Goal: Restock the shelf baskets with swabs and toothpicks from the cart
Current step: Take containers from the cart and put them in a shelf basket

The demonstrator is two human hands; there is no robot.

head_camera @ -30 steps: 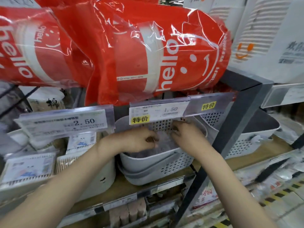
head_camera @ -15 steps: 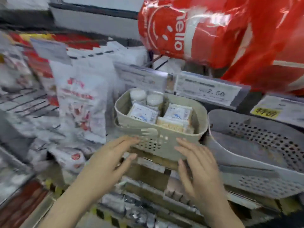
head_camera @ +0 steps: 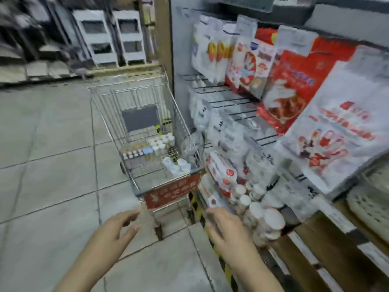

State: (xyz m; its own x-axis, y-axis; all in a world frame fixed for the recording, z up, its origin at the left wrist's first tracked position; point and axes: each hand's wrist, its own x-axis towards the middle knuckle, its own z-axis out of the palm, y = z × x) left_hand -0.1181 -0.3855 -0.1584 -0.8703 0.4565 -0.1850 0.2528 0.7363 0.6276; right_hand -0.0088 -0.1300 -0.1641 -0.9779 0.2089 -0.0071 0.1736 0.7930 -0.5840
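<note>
A wire shopping cart (head_camera: 181, 131) stands on the tiled aisle floor ahead of me, with a red sign on its near end. Small white-capped jars and packs (head_camera: 156, 149) lie in its bottom. My left hand (head_camera: 117, 226) hovers empty, fingers loosely spread, just short of the cart's near end. My right hand (head_camera: 225, 226) is also empty, fingers relaxed, beside the low shelf. A perforated pale basket (head_camera: 370, 205) shows at the far right edge on the wooden shelf. The view is motion-blurred.
Hanging packs of gloves and bags (head_camera: 294, 85) fill wire pegs on the right. Small round containers (head_camera: 259, 209) crowd the low shelf by my right hand. White step stools (head_camera: 109, 36) stand across the aisle. Grey floor tiles (head_camera: 48, 165) stretch to the left.
My view has swung left from the shelf baskets to the cart in the aisle. Both hands left the beige basket and now hang empty in front of me.
</note>
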